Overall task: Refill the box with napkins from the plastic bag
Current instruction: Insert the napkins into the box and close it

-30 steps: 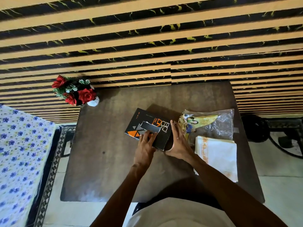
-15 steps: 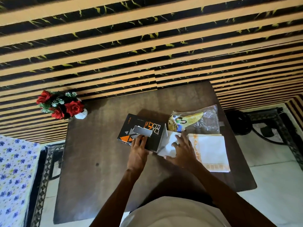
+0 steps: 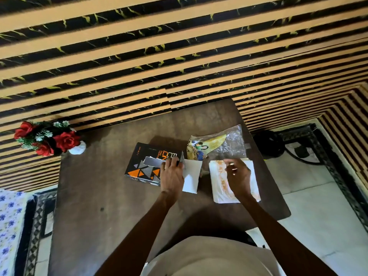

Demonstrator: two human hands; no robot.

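A black napkin box (image 3: 147, 166) with orange and grey triangles lies flat on the brown table (image 3: 111, 206). Its right end flap (image 3: 192, 175) hangs open, white inside. My left hand (image 3: 172, 176) rests on the box's right end, fingers pressing on the top by the flap. My right hand (image 3: 238, 176) lies on a stack of white napkins (image 3: 219, 186) with orange print, to the right of the box, fingers spread over the stack's far edge. Behind the stack lies the clear plastic bag (image 3: 229, 144) with a yellow printed picture.
A white vase of red artificial roses (image 3: 47, 139) stands at the table's far left corner. A striped black and tan wall (image 3: 179, 56) runs right behind the table. A dark round object (image 3: 267, 143) sits on the floor to the right.
My right hand left the box's open flap and moved right onto the napkin stack. My left hand slid right along the box top to its open end.
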